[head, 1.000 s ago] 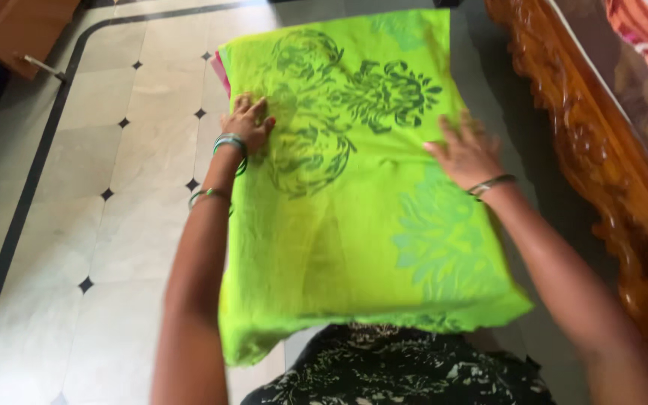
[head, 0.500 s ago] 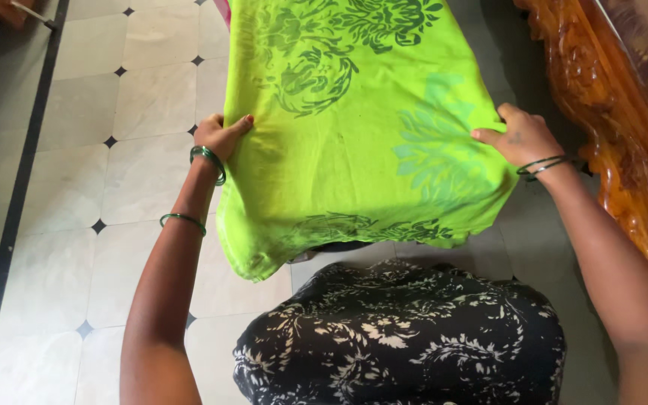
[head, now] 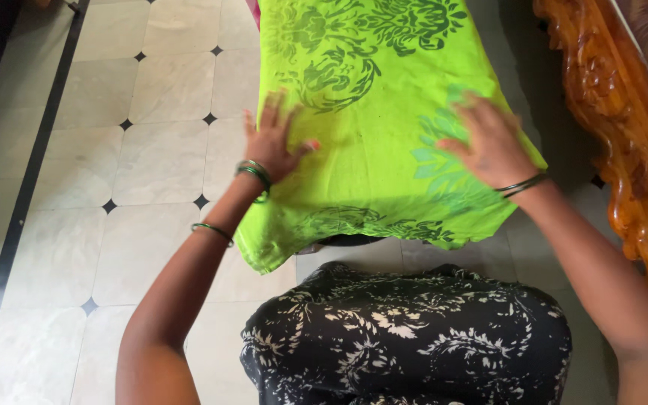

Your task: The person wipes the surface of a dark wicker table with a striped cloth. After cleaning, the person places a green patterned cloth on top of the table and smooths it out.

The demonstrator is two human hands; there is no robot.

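Observation:
A bright green cloth (head: 373, 150) with dark green floral prints lies spread over something in front of me, its near edge hanging above my lap. My left hand (head: 275, 142) rests flat on the cloth's left part, fingers spread, green bangles on the wrist. My right hand (head: 485, 142) lies flat on the right part, over a pale green print, fingers apart, with thin bangles on the wrist. Neither hand grips the cloth. A pink edge (head: 253, 7) peeks out under the cloth at the top left.
Cream floor tiles (head: 151, 187) with small black diamonds and a black border line (head: 24, 202) spread to the left. A carved wooden bed frame (head: 631, 150) runs along the right. My black-and-white patterned garment (head: 406, 337) fills the bottom centre.
Half a second ago both hands pinched the cloth's side edges; now they have let go and lie flat on top of it. The cloth sits slightly further right in view.

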